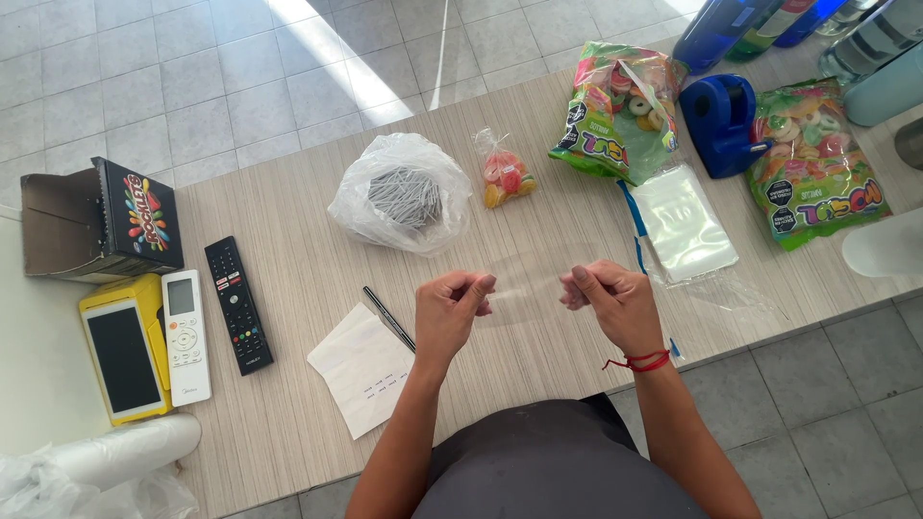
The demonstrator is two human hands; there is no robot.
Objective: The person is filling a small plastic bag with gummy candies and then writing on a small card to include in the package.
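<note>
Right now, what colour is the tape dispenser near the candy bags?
Blue. The tape dispenser shows best in the head view, between the two candy bags.

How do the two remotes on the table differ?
The black remote is longer and dark with coloured buttons; the white remote is shorter and pale, with a small screen at its top and a round button below. The black one lies slightly tilted, the white one nearly straight. Both lie flat, side by side, left of the left hand.
</note>
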